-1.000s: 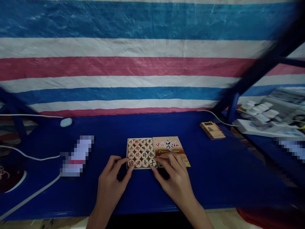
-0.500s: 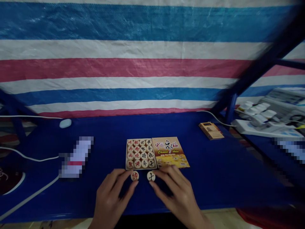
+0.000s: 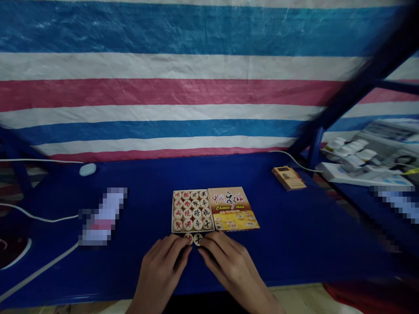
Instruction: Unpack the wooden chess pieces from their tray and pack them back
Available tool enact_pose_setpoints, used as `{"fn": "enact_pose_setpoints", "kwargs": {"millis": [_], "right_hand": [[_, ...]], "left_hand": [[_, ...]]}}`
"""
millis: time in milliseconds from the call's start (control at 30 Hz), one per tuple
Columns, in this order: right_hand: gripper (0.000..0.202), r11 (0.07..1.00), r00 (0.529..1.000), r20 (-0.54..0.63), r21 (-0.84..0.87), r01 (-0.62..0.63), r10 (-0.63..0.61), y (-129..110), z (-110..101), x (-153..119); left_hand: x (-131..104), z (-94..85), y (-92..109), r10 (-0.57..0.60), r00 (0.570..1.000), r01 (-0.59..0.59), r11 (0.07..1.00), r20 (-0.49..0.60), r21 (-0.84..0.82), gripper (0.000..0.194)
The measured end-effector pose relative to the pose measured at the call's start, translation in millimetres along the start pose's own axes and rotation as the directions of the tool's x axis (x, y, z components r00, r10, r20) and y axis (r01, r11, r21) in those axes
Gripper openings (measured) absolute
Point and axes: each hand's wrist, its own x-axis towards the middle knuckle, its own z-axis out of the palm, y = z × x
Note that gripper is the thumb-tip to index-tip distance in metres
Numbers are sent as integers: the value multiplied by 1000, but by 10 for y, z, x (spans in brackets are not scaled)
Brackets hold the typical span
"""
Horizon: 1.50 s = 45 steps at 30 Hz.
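A shallow box (image 3: 193,231) holds rows of round chess pieces, red characters in the left columns and black in the right. Its printed lid (image 3: 233,209) lies against the box's right side. Just below the box, my left hand (image 3: 167,258) grips a red-character piece (image 3: 189,239) between thumb and fingers. Beside it, my right hand (image 3: 225,257) grips a black-character piece (image 3: 197,239). The two pieces are side by side, seemingly touching, partly covered by my fingertips.
On the blue table (image 3: 157,179) are a blurred phone-like object (image 3: 105,216) with a cable at left, a pale oval item (image 3: 88,169) and a small yellow-brown box (image 3: 289,178). A loaded power strip (image 3: 360,173) sits at right.
Both hands have moved inward, bringing the red-character piece and the black-character piece together below the box. The view has shifted slightly.
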Motion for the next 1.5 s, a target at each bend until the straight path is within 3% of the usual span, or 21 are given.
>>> {"fn": "enact_pose_setpoints", "kwargs": {"millis": [167,333,467,633,833,1033,1133,1300,1500], "right_hand": [[24,1000,1000,-9,19,-20,20,5,14,-6],[24,1000,998,-62,-12,-12,11,7,-6,17],[21,998,982,-188,-45,-34,25,14,9,75],[23,976,948,-289,-126,-176,134,43,71,204],[17,964,940,-292,-142,-224,175,40,111,294],[18,987,908,-402,-50,-153,121,25,33,219],[23,995,918,-390,-25,-92,75,41,-20,75],[21,987,950,-303,-110,-117,79,57,-21,-172],[23,982,971,-223,-148,-118,83,62,28,-208]], "left_hand": [[9,-14,7,3,1000,-4,998,-23,-66,16],[62,-63,-16,-81,994,68,985,-76,-158,18],[160,-51,-69,-188,981,186,982,-53,-39,20],[250,16,-108,-237,970,243,960,-59,137,26],[313,29,-68,-270,961,274,960,-56,61,22],[214,-62,-22,-224,955,226,974,-196,-13,23],[35,-141,-53,-135,977,144,988,-164,46,25],[-237,-179,-152,-67,996,75,988,-58,138,23],[-191,-147,-113,-95,995,97,993,-36,63,23]]}}
